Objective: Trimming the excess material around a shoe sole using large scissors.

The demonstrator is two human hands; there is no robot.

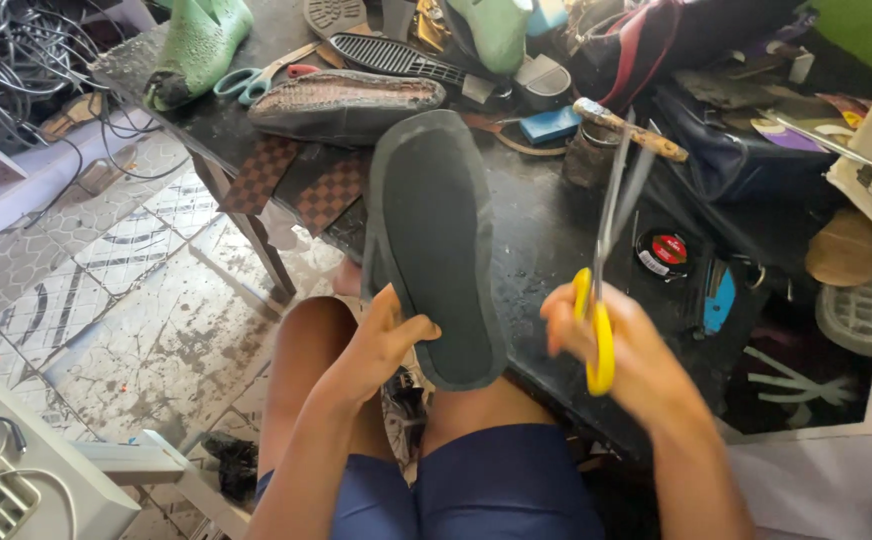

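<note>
The left hand (381,345) grips the near end of a dark shoe sole (434,245), upright over the knees, while the right hand (621,350), beside it, clasps yellow-handled scissors (604,270), blades pointing far.

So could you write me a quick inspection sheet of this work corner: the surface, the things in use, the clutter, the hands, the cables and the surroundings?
Surface: dark, stained worktable, crowded.
Job's things: dark shoe sole, held upright over the lap; yellow-handled scissors, blades pointing up, apart from the sole.
Clutter: another sole with stitched rim, green shoe lasts, teal-handled scissors, blue block, round tin, checkered pieces.
Grippers: left hand grips the sole's lower edge; right hand is in the scissor handles.
Cables: tangled bundle at top left.
Surroundings: patterned tile floor, worn and stained; white machine at bottom left.
</note>
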